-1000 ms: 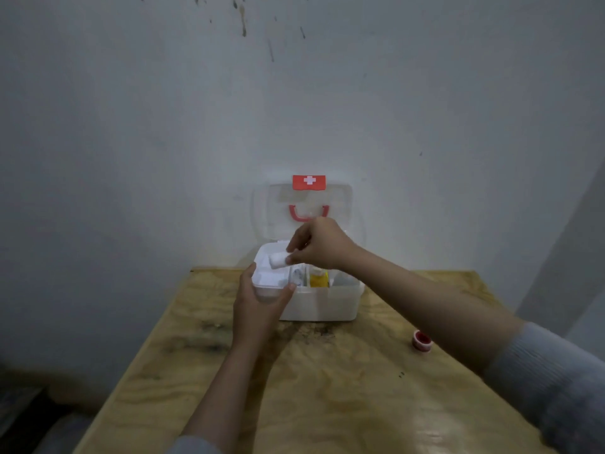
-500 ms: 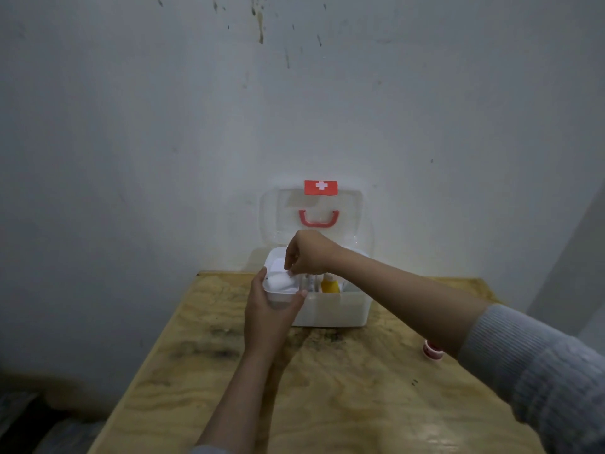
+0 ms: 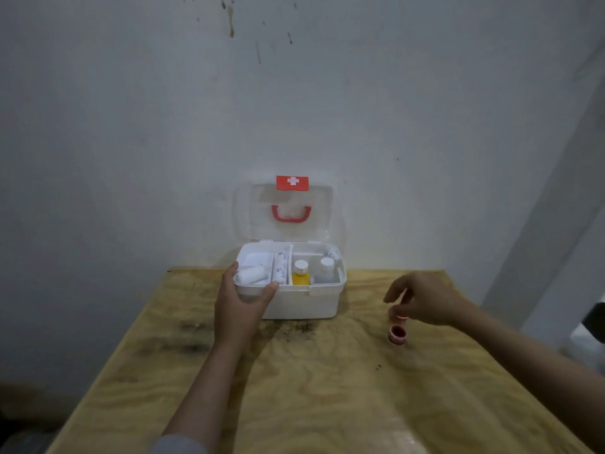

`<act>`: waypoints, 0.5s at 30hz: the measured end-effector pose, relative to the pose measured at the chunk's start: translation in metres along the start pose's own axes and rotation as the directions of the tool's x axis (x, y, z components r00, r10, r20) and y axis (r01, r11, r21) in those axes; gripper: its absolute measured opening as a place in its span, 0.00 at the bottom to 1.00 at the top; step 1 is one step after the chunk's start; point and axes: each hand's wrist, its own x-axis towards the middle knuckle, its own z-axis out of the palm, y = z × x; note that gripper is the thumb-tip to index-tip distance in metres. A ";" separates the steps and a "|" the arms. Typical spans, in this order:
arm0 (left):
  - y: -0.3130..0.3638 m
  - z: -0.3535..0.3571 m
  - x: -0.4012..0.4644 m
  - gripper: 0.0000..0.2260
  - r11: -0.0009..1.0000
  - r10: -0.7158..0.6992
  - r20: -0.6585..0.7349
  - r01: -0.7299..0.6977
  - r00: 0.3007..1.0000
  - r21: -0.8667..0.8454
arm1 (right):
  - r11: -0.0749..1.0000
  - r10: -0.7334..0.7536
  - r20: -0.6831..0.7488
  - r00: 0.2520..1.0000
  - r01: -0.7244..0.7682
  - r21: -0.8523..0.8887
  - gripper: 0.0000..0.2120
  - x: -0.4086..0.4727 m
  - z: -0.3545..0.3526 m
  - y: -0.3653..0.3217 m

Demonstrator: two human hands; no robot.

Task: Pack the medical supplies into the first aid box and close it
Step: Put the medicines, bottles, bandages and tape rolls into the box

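Note:
The white first aid box (image 3: 304,301) stands open at the table's far edge, its clear lid (image 3: 289,211) with a red handle upright against the wall. Inside lie a white bandage roll (image 3: 251,275), a wrapped roll (image 3: 281,266), a yellow bottle (image 3: 301,276) and a white bottle (image 3: 326,268). My left hand (image 3: 240,304) grips the box's front left corner. My right hand (image 3: 425,301) hovers to the right of the box, fingers curled down and apart just above a small red jar (image 3: 397,335) on the table. Blur hides whether the fingertips touch it.
The wooden table (image 3: 311,388) runs toward me, with dark stains in front of the box. A grey wall stands directly behind the box. A dark object (image 3: 594,322) sits beyond the table's right edge.
My right hand has let go of the bandage roll, which now lies in the box's left compartment, and has swung right and down to the red jar. My left hand stays on the box.

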 end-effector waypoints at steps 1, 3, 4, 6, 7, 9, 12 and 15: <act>0.000 0.001 0.000 0.37 1.000 0.003 -0.001 -0.003 1.000 -0.002 | 1.000 -0.006 0.018 1.000 0.007 -0.022 0.08 -0.006 0.004 0.015; 0.000 0.002 0.001 0.37 1.000 0.000 -0.001 0.000 1.000 -0.002 | 0.998 -0.037 0.059 0.998 0.040 -0.045 0.11 -0.015 0.011 0.037; 0.000 0.003 0.001 0.37 1.000 -0.003 -0.004 0.003 1.000 -0.003 | 0.998 -0.051 0.079 0.996 0.054 -0.043 0.13 -0.018 0.014 0.046; 0.000 0.004 0.001 0.37 1.000 -0.005 -0.010 0.005 1.000 -0.006 | 0.997 -0.060 0.108 0.992 0.064 -0.040 0.15 -0.022 0.019 0.057; 0.000 0.004 0.001 0.36 1.000 -0.006 -0.012 0.006 1.000 -0.003 | 0.997 -0.064 0.112 0.992 0.069 -0.035 0.16 -0.022 0.021 0.060; 0.001 0.004 0.000 0.36 1.000 -0.016 -0.015 0.015 1.000 -0.006 | 0.997 -0.077 0.104 0.992 0.078 -0.004 0.17 -0.020 0.024 0.064; 0.001 0.004 0.000 0.35 1.000 -0.012 -0.012 0.012 1.000 -0.001 | 0.993 -0.114 0.087 0.990 0.111 0.039 0.17 -0.018 0.026 0.066; 0.002 0.004 -0.001 0.35 1.000 -0.005 -0.006 0.005 1.000 0.011 | 0.988 -0.150 0.109 0.983 0.145 0.052 0.16 -0.017 0.027 0.063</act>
